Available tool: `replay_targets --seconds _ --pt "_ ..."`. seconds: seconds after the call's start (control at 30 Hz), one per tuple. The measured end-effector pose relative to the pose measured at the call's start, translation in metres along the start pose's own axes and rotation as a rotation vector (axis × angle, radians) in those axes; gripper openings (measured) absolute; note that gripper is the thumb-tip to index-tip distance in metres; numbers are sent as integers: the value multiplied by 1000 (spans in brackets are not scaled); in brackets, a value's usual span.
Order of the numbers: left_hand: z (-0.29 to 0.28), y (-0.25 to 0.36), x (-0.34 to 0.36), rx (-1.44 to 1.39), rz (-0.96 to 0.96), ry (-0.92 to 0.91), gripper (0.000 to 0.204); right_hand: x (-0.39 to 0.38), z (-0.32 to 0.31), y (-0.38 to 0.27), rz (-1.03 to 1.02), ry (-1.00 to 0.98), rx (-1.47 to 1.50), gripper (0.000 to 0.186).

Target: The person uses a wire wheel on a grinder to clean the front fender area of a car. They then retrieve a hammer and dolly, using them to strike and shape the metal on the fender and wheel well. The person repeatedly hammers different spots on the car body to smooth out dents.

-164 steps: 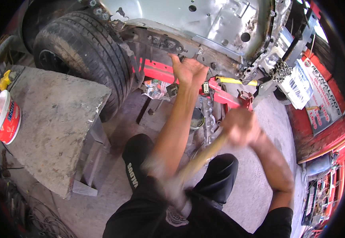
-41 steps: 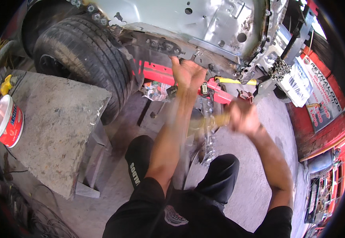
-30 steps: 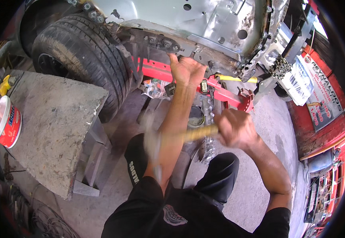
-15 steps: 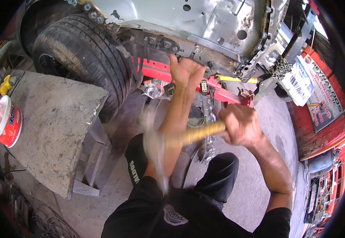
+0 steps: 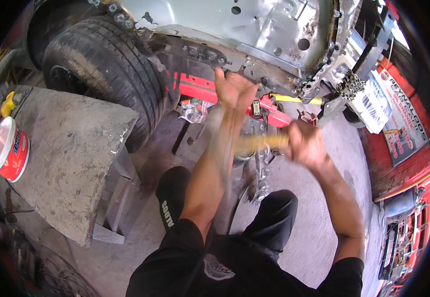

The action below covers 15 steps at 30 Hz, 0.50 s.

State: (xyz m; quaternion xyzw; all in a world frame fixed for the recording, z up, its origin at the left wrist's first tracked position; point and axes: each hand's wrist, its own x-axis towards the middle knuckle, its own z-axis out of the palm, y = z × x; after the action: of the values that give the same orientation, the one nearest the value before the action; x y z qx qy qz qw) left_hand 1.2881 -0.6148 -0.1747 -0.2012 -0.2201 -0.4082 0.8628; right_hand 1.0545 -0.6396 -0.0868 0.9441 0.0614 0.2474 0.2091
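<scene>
My right hand (image 5: 308, 144) is closed around the yellow handle of a hammer (image 5: 262, 144). The hammer's head is smeared by motion and passes in front of my left forearm. Palm showing and thumb up, my left hand (image 5: 235, 91) reaches to the lower edge of a bare metal car body (image 5: 215, 20). Its fingers go in under the rusty sill (image 5: 274, 71) and are hidden, so I cannot see whether they hold anything.
To the left stands a tyre (image 5: 103, 74) beside a rough slab (image 5: 66, 148) carrying a red and white tub (image 5: 11, 151). A red metal beam (image 5: 195, 88) lies beneath the sill. A chain (image 5: 349, 85) hangs at the right, near a printed sign (image 5: 405, 126).
The hammer has swung up and to the right, nearer the sill, with my right hand shifting slightly right. My left hand stays at the sill's edge.
</scene>
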Motion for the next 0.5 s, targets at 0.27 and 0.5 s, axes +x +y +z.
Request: replay_targets --seconds 0.27,0.5 --pt "1 1 4 25 -22 63 84 -23 13 -9 71 17 14 31" --pt "-12 1 5 69 56 120 83 9 13 14 514 -223 -100 36"
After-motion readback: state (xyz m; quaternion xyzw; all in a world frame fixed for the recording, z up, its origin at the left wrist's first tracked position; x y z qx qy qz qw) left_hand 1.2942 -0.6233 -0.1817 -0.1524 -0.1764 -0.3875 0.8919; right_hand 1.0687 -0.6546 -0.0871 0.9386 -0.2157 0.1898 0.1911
